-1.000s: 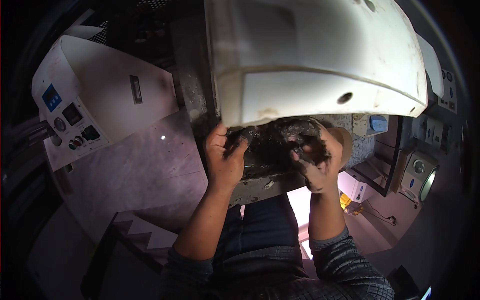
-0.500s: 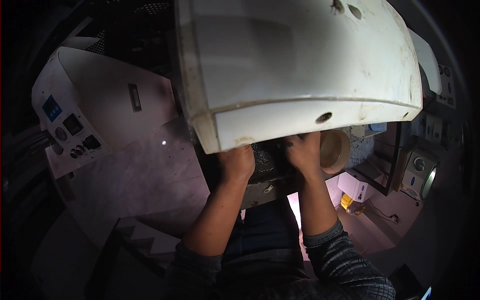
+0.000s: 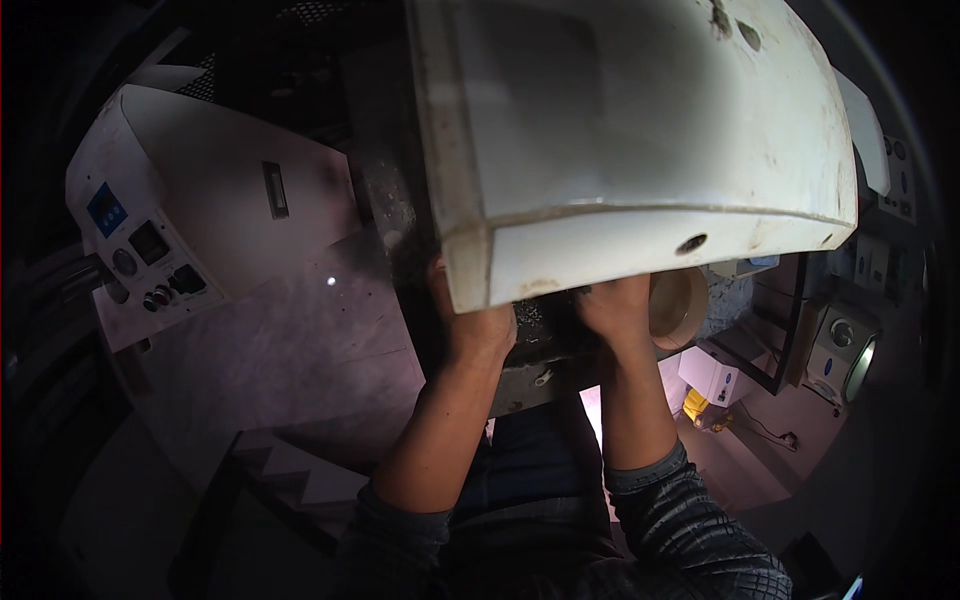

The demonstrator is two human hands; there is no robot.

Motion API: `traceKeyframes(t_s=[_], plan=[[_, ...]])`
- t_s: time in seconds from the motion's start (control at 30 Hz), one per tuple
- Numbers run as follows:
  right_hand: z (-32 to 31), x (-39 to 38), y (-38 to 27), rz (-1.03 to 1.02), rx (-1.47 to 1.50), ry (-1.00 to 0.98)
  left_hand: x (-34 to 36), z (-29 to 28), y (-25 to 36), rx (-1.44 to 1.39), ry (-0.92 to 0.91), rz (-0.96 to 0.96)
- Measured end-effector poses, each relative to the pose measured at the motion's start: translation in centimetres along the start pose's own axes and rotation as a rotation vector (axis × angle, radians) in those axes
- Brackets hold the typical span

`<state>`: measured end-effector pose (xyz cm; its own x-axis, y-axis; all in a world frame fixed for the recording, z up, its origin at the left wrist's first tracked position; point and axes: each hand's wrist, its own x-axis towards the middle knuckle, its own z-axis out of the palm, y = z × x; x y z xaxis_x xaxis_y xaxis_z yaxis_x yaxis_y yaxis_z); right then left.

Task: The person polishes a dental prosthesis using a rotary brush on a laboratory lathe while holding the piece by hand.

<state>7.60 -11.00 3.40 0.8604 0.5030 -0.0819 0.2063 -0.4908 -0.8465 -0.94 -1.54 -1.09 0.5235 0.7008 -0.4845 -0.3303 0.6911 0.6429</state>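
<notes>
Mostly white, curved cover (image 3: pixel 640 130), brown-smudged, dark oval hole (image 3: pixel 692 244)

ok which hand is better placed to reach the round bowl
Probably the right hand: it's just beside the bowl, while the left hand is farther off. The white cover partly hides both.

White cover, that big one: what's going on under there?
A person has both bare hands reaching under the front edge of the big white cover. The left hand and the right hand are apart, with a dark, speckled surface showing between them. The cover hides most of the fingers, so I can't tell what they hold. A round tan bowl sits just right of the right hand.
</notes>
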Motion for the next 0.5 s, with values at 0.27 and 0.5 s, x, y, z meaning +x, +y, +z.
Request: traceKeyframes(t_s=[0.27, 0.5], plan=[[0.1, 1.1, 0.3, -0.04, -0.049, 0.042, 0.4, 1.7, 0.0, -0.039, 0.195, -0.084], [-0.7, 1.0, -1.1, 0.037, 0.097, 0.014, 0.9, 1.0, -0.9, 0.001, 0.154, -0.014]])
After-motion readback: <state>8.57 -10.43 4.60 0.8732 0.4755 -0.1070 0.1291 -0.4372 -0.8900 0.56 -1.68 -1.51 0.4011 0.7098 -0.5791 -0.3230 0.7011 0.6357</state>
